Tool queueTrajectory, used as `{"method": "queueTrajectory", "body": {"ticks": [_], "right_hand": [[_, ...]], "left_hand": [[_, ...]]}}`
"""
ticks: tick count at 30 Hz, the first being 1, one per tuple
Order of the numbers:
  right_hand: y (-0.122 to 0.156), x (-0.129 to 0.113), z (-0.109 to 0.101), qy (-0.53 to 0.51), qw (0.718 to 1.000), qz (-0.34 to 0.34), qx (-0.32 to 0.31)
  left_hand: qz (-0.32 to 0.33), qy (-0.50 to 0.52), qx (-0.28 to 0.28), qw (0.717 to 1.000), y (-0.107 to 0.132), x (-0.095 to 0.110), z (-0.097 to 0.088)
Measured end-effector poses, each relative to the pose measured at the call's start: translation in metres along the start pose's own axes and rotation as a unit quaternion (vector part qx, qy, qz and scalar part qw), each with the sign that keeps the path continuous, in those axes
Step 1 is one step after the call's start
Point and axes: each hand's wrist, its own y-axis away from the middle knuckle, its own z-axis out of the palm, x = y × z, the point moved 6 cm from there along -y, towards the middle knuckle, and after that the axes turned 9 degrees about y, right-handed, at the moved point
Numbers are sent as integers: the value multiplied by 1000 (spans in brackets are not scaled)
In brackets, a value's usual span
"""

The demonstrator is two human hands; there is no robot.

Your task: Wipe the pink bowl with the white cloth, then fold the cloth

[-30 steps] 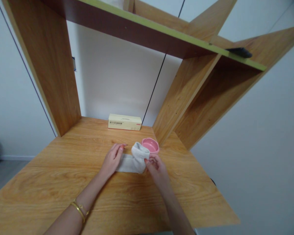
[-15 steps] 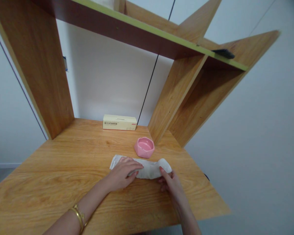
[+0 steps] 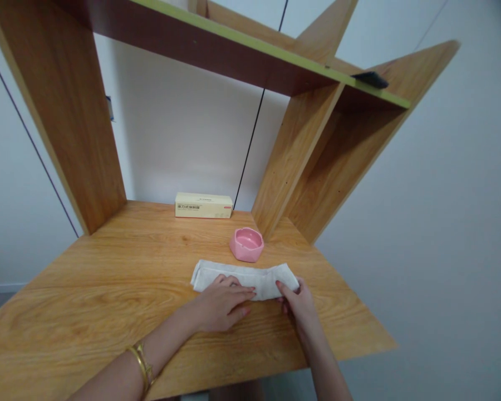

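Note:
A folded white cloth (image 3: 265,281) lies as a long strip across the wooden desk. Flat on its front edge, left of the middle, rests my left hand (image 3: 223,305), fingers stretched toward the right and a gold bracelet on the wrist. My right hand (image 3: 299,303) pinches the cloth's right end between thumb and fingers, and that end is slightly raised. Just behind the cloth stands a pink faceted ashtray (image 3: 246,253), touched by neither hand.
At the back of the desk (image 3: 150,245) sits a long cream-coloured box (image 3: 203,206) with printed lettering. Wooden uprights (image 3: 296,161) and an overhead shelf (image 3: 234,42) frame the desk. A dark flat object (image 3: 371,79) lies on the shelf at right.
My left hand has slid right and toward me, lying flatter along the cloth's front edge. My right hand has shifted slightly right with the cloth's end, and the strip looks straighter and smoother.

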Motion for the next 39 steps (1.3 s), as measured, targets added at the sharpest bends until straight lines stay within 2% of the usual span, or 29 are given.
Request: {"method": "queueTrajectory", "body": {"ticks": [4, 6, 8, 10, 13, 17, 20, 22, 25, 28, 30, 35, 39], "right_hand": [[-9, -8, -22, -18, 993, -63, 99], [-11, -22, -31, -15, 983, -113, 143], [-8, -39, -30, 4, 974, -168, 154], [-1, -57, -15, 40, 965, -222, 130], [19, -76, 28, 167, 941, -286, 69], [50, -82, 89, 371, 861, -346, -23], [67, -76, 111, 447, 810, -368, -93], [73, -73, 111, 472, 790, -378, -106], [75, -70, 99, 513, 755, -396, -102], [67, -64, 84, 563, 721, -390, -101], [58, -59, 73, 582, 712, -381, -95], [43, -55, 55, 563, 726, -379, -109], [48, -70, 59, 519, 750, -385, -141]], "left_hand": [[-12, -4, 31, 999, -1, -6, -7], [-22, -11, 53, 998, -1, -14, -12], [-39, -19, 83, 996, -1, -24, -17], [-60, -22, 127, 990, 0, -36, -25], [-103, -16, 197, 975, 3, -54, -36], [-171, 17, 259, 951, 8, -72, -46], [-194, 47, 291, 936, 11, -77, -49], [-196, 53, 300, 932, 11, -77, -49], [-194, 47, 289, 936, 10, -75, -47], [-193, 44, 270, 942, 8, -74, -43], [-192, 48, 265, 944, 8, -74, -42], [-198, 51, 259, 944, 7, -77, -41], [-200, 63, 263, 942, 6, -83, -41]]}}
